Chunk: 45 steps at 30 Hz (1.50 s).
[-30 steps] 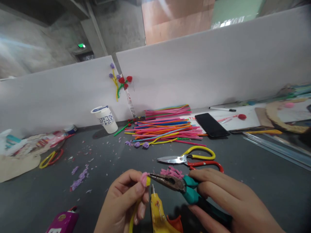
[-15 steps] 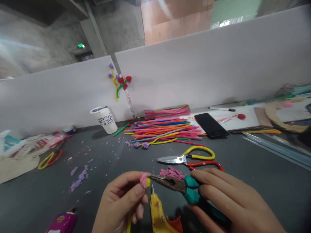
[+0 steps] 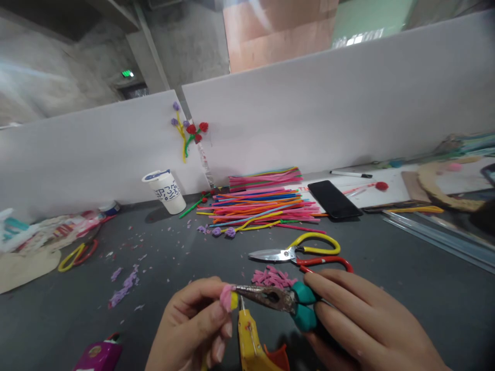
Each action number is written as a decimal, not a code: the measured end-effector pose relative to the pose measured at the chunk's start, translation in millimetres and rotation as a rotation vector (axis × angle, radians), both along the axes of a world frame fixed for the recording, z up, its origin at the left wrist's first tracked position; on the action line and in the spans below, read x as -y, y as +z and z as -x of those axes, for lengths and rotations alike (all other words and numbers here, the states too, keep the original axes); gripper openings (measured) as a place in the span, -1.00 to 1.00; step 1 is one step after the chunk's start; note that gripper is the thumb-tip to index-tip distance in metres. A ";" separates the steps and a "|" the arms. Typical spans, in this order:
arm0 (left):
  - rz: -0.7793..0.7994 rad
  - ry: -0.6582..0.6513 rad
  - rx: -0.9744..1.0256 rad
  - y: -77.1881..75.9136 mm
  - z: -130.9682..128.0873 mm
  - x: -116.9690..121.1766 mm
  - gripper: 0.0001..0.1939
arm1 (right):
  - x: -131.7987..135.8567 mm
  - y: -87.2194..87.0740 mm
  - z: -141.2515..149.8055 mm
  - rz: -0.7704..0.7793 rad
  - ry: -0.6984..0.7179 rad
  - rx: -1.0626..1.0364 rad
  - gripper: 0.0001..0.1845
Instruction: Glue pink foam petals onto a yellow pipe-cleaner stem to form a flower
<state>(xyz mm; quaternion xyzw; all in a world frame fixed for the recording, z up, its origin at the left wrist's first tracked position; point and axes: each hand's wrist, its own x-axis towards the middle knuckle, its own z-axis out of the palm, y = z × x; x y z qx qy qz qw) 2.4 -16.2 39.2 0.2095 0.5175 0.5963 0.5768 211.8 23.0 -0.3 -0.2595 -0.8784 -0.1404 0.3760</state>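
Note:
Between the thumb and fingers of my left hand [image 3: 193, 322] is a small pink and yellow pipe-cleaner flower [image 3: 227, 298], its yellow stem running down through the hand. My right hand [image 3: 367, 319] is wrapped round the teal handles of needle-nose pliers [image 3: 276, 299]. The pliers' tips touch the top of the pink part. Under them lies a yellow glue gun [image 3: 249, 337], nozzle upward near the flower. A pile of short pink pieces [image 3: 273, 277] sits just behind the pliers. Scissors [image 3: 288, 254] with one yellow and one red handle lie beyond.
A bundle of coloured pipe cleaners [image 3: 263, 206] lies at the back, a black phone [image 3: 334, 199] to its right. A white cup [image 3: 165, 191] stands left of it. Purple scraps [image 3: 126, 286], second scissors [image 3: 77, 255] and a purple lighter-like item [image 3: 99, 355] lie left.
Both hands, with the flower and the pliers, have moved slightly down and left. The pliers' jaws remain at the flower's pink top.

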 end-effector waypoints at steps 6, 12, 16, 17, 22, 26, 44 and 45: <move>-0.037 -0.048 -0.054 -1.6 2.4 0.1 -0.69 | 1.6 0.1 0.7 0.024 -0.011 -0.026 -0.88; -0.100 -0.033 -0.117 -3.5 4.3 0.4 -0.69 | 2.4 -1.8 -0.2 0.046 -0.008 0.045 -0.89; -0.069 -0.030 -0.068 -3.9 2.9 0.0 -0.69 | 3.3 4.5 2.6 0.061 -0.008 -0.031 -0.87; -0.057 -0.024 -0.055 -4.1 2.4 -0.6 -0.68 | 3.4 6.3 3.3 0.082 -0.011 -0.070 -0.88; -0.096 0.018 -0.064 -7.5 3.5 -7.0 -0.70 | -0.7 9.4 2.3 0.276 -0.004 -0.228 -0.96; -0.327 -0.003 -0.193 -14.7 11.1 -12.0 -0.83 | -9.4 5.1 -0.5 0.646 -0.035 -0.495 -0.87; -0.647 -0.042 -0.580 -27.8 17.7 -2.0 -0.84 | 1.8 -5.3 46.1 1.099 0.004 -0.177 -0.78; -0.611 -0.034 -0.542 -27.9 17.3 -1.4 -0.86 | 3.0 -9.4 55.7 0.986 0.032 -0.128 -0.77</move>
